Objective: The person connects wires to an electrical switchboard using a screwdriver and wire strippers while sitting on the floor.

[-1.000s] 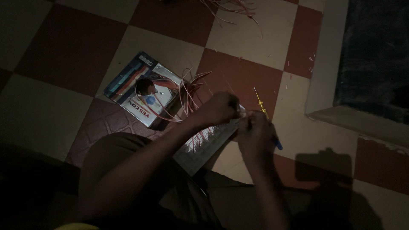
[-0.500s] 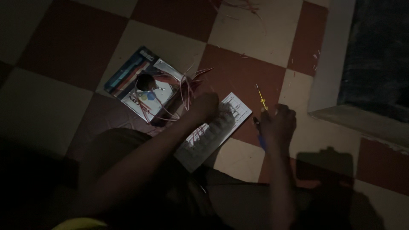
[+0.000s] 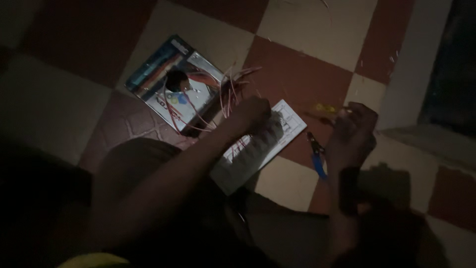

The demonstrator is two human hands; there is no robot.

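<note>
Checkered floor [image 3: 307,30]: white switch panel [image 3: 263,146] under left hand [image 3: 253,113].

right hand [image 3: 352,131]: off the panel [image 3: 258,146], now apart at its right; holding screwdriver [image 3: 325,108]
left hand [image 3: 253,114]: stays on panel

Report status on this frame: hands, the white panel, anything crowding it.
Left hand on white panel, among red wires. Right hand lifted clear, grip unclear. Blue-handled pliers on floor beside panel.
</note>
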